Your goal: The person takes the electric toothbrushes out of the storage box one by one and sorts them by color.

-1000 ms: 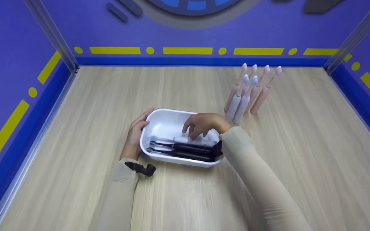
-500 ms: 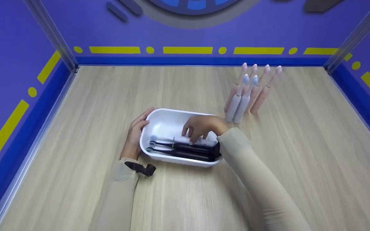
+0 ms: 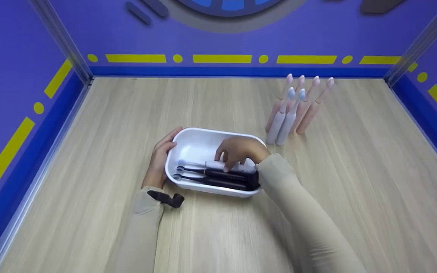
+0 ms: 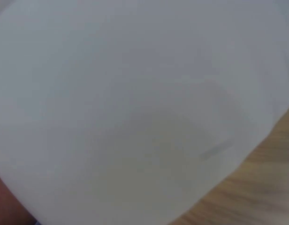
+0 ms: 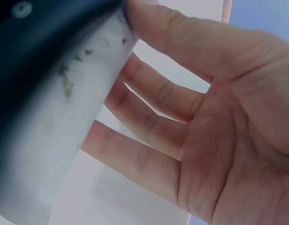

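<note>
Two hands worked at the white tray (image 3: 195, 141). Our right hand (image 3: 241, 151) reached down into it, fingers (image 5: 149, 122) spread and laid against the white toothbrush (image 3: 224, 165), touching it (whether they truly pinched it, we could not tell). Our left hand (image 3: 160, 159) lay with straight fingers against the tray's left wall. Two black toothbrushes (image 3: 214, 179) lay just beside the white one, toward us. Six pastel toothbrushes (image 3: 296, 110) stood well apart on the wooden table (image 3: 355, 170).

Light wood-grain desk (image 3: 218, 235); purple walls (image 3: 317, 34) with yellow dashes, blue base strip, metal corner posts (image 3: 61, 40).
</note>
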A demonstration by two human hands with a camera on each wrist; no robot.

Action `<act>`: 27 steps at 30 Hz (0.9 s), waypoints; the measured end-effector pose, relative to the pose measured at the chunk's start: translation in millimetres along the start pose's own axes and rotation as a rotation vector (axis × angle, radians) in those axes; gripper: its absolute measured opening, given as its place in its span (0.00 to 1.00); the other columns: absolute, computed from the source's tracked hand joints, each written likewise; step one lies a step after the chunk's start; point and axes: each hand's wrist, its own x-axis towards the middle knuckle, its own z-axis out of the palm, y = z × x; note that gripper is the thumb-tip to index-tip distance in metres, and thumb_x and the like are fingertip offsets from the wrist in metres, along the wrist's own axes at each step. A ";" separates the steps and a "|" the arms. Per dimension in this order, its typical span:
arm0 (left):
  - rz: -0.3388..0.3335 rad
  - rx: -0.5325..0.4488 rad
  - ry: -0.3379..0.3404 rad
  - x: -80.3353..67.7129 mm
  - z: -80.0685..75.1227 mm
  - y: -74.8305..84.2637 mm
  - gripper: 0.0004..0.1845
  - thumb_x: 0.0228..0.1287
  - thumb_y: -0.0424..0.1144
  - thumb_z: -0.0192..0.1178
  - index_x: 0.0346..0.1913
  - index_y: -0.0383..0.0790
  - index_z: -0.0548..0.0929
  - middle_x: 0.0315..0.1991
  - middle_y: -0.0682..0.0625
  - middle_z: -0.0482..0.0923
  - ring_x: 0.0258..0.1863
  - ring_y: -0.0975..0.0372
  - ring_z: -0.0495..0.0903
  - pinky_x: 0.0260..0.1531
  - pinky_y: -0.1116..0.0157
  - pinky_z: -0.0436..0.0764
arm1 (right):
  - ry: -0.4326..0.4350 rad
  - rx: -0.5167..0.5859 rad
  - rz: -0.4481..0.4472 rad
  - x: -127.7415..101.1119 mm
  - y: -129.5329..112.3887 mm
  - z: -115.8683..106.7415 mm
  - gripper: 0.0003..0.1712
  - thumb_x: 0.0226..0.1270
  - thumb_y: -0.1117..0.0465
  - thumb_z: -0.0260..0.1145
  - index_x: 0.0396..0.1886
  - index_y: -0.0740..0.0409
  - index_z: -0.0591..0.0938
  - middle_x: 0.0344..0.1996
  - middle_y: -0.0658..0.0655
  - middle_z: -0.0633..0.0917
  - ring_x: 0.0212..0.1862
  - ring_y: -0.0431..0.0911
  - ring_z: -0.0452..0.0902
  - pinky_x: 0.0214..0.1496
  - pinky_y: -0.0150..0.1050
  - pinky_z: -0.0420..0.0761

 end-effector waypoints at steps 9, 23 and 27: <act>-0.001 -0.013 0.006 0.9 0.8 0.1 0.28 0.65 0.27 0.38 0.69 0.33 0.66 0.73 0.46 0.60 0.74 0.59 0.56 0.74 0.63 0.53 | 0.009 -0.002 -0.012 1.3 2.0 1.3 0.23 0.56 0.64 0.72 0.53 0.51 0.81 0.52 0.60 0.84 0.36 0.41 0.80 0.31 0.37 0.83; 0.026 -0.014 -0.012 1.6 -0.8 -1.3 0.29 0.64 0.27 0.36 0.69 0.30 0.64 0.73 0.43 0.60 0.74 0.57 0.56 0.74 0.61 0.53 | -0.002 -0.018 -0.074 1.4 4.6 0.7 0.23 0.56 0.65 0.71 0.53 0.53 0.81 0.48 0.61 0.85 0.29 0.38 0.78 0.26 0.34 0.79; 0.025 -0.015 -0.013 2.0 -0.7 -1.3 0.29 0.64 0.27 0.37 0.69 0.30 0.64 0.73 0.43 0.60 0.74 0.57 0.56 0.74 0.60 0.53 | 0.001 -0.018 -0.102 0.4 6.0 0.6 0.22 0.56 0.65 0.70 0.53 0.55 0.81 0.48 0.62 0.85 0.29 0.38 0.77 0.26 0.33 0.78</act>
